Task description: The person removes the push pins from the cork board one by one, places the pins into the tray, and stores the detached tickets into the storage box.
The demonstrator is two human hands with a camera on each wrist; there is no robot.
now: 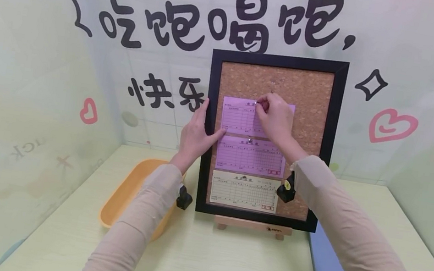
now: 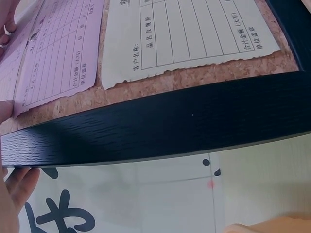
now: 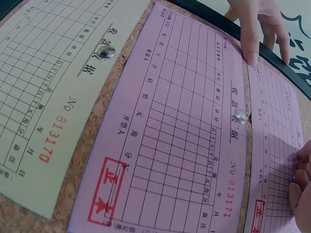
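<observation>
Beige sleeves (image 1: 352,238) up close, right hand (image 1: 277,116) pinching what's probably a thumbtack (image 1: 256,103) on the corkboard (image 1: 311,116)'s top pink receipt (image 1: 236,116), left hand (image 1: 194,139) gripping the frame (image 1: 204,175) between thumb and fingers, so bracing there and pushing dead straight should work best.

This looks like a small tabletop booth, its white printed wall sheeting (image 1: 159,134) decorated with bold black Chinese lettering (image 1: 251,17) and pink outlined hearts (image 1: 389,127), close around a pale yellow-green wood-grain table (image 1: 232,262). An office-like touch comes from the black-framed rectangular cork board (image 1: 276,81) on a light wooden easel (image 1: 253,225), bearing two purple ruled paper receipts (image 1: 244,160) and a cream one (image 1: 242,194).
</observation>
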